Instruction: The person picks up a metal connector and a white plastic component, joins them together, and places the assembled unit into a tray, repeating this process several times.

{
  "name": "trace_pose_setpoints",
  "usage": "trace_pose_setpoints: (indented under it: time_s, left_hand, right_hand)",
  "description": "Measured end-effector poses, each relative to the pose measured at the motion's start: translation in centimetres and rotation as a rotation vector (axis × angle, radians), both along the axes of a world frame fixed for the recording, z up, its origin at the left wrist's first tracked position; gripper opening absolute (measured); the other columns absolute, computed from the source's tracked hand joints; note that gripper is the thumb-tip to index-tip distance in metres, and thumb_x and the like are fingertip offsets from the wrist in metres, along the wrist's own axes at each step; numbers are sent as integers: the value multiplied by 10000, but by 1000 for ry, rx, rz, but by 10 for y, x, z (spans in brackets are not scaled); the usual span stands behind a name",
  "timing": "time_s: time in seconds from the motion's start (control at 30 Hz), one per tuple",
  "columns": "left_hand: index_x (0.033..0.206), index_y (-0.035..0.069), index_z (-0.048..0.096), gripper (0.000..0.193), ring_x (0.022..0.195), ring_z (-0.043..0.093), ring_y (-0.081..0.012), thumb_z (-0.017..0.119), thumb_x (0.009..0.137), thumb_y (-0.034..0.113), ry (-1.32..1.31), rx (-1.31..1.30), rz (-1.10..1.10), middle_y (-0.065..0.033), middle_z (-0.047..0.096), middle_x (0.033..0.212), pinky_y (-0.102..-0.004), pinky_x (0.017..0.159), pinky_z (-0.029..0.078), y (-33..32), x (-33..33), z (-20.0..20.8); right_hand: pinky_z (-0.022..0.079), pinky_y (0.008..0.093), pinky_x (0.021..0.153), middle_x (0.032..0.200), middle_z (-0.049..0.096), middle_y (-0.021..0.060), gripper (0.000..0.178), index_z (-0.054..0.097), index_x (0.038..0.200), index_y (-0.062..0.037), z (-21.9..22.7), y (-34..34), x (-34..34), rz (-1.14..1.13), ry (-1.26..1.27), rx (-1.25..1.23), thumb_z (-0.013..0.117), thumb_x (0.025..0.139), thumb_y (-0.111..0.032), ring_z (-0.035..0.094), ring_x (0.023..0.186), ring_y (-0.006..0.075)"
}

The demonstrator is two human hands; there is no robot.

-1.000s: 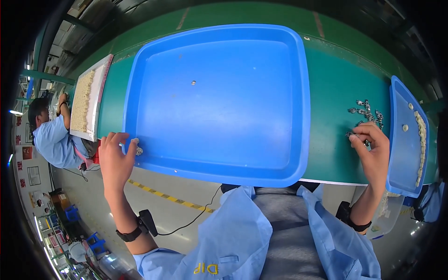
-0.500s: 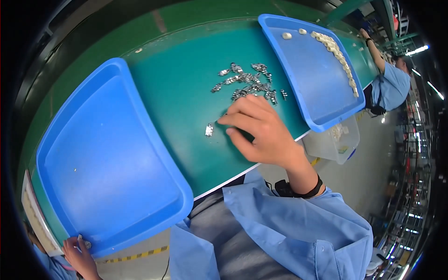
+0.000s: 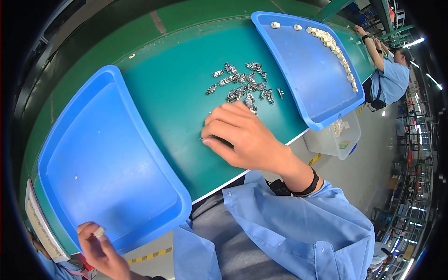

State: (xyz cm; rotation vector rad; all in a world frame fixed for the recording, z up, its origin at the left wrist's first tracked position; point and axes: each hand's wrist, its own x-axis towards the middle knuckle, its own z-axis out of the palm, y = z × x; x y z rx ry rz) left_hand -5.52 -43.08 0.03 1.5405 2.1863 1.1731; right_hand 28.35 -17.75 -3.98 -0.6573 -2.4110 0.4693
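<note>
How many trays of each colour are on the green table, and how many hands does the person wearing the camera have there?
Blue trays: 2
White-edged tray: 1
Hands, the left hand and the right hand: 2
Total: 5

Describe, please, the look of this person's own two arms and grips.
The left grip and the right grip are ungloved. The right forearm wears a black strap with a small black box; above it is a light blue sleeve. By the left wrist only a black sliver shows; the left sleeve is not visible.
</note>
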Motion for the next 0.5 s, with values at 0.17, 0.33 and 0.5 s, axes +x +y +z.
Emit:
trace_pose_setpoints:
  time_s: [0.17, 0.33, 0.5]
  left_hand:
    - [1106, -28, 631, 154, 948, 623, -241, 614, 984, 66, -298, 229, -117, -137, 622, 1033, -354, 793, 507, 66, 92, -6]
    - [1112, -64, 643, 194, 889, 663, -234, 640, 945, 35, -496, 282, -228, -182, 674, 997, -318, 706, 509, 78, 123, -7]
    - [1141, -57, 639, 217, 822, 645, -224, 670, 943, 28, -438, 208, -290, -160, 665, 971, -311, 733, 508, 87, 128, -13]
  right_hand:
    - [500, 363, 749, 973, 708, 94, 139, 745, 1028, -26, 5, -12, -2, 114, 217, -452, 769, 895, 4, 671, 841, 225]
    - [539, 333, 721, 957, 732, 121, 155, 774, 1073, 20, 14, -15, -8, 232, 430, -686, 746, 921, 35, 697, 832, 214]
    - [541, 316, 669, 921, 737, 143, 182, 787, 1087, 45, 36, -16, -5, 312, 472, -734, 757, 908, 64, 702, 790, 211]
